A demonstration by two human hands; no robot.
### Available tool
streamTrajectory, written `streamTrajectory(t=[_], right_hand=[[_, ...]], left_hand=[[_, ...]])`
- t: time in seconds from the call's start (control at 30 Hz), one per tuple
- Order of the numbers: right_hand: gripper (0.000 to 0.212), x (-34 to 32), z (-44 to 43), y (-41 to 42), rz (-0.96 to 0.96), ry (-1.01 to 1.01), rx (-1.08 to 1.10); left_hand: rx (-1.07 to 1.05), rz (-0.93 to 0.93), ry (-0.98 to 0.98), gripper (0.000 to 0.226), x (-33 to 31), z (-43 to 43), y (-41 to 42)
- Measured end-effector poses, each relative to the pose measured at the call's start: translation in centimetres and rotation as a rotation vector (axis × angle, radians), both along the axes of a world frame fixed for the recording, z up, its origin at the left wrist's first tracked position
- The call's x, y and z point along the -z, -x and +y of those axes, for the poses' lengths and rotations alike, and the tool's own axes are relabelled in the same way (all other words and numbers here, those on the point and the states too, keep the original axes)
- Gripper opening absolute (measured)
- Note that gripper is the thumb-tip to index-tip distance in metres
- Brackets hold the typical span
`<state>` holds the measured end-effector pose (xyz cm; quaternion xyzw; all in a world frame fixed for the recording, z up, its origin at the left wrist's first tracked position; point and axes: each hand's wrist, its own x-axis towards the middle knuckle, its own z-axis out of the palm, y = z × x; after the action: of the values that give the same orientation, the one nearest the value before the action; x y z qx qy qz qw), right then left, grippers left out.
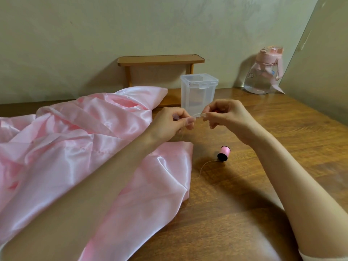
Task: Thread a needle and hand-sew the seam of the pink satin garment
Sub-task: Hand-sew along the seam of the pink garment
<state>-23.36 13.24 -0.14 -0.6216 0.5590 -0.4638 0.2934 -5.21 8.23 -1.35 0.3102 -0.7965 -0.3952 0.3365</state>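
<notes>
The pink satin garment (75,144) lies crumpled over the left half of the wooden table (263,185). My left hand (169,123) and my right hand (227,117) are raised close together above the table, in front of a clear box. Each pinches a fine pale thread (197,115) that arcs in a small loop between the fingertips. A needle is too small to make out. A pink thread spool (223,153) with black ends lies on the table below my hands. A loose strand (204,165) curls from the spool toward the cloth.
A clear lidded plastic box (198,91) stands just behind my hands. A small wooden shelf (160,62) sits against the wall behind it. A pink-lidded water bottle (263,72) stands at the back right, by an angled wall panel.
</notes>
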Motion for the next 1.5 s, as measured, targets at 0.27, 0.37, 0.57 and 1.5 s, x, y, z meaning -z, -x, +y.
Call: streamTrajectory(t=[0.27,0.37,0.57,1.5], right_hand=[[0.032,1.2,-0.1,-1.7,-0.238,-0.188,-0.353],[0.014,1.8,-0.2,-3.3,-0.345,-0.167,-0.348],[0.019,1.0,-0.1,-1.9,-0.434,-0.125,-0.408],[0.006,0.7,-0.4,-0.8,-0.339,0.178,-0.037]], left_hand=[[0.034,0.331,-0.186,0.008,-1.7,0.3,-0.4],[-0.003,0.412,-0.246,0.012,-2.0,0.2,-0.4],[-0.118,0.459,-0.261,0.011,-2.2,-0.3,-0.7],[0.164,0.032,-0.142,0.013,-1.8,1.2,-0.5]])
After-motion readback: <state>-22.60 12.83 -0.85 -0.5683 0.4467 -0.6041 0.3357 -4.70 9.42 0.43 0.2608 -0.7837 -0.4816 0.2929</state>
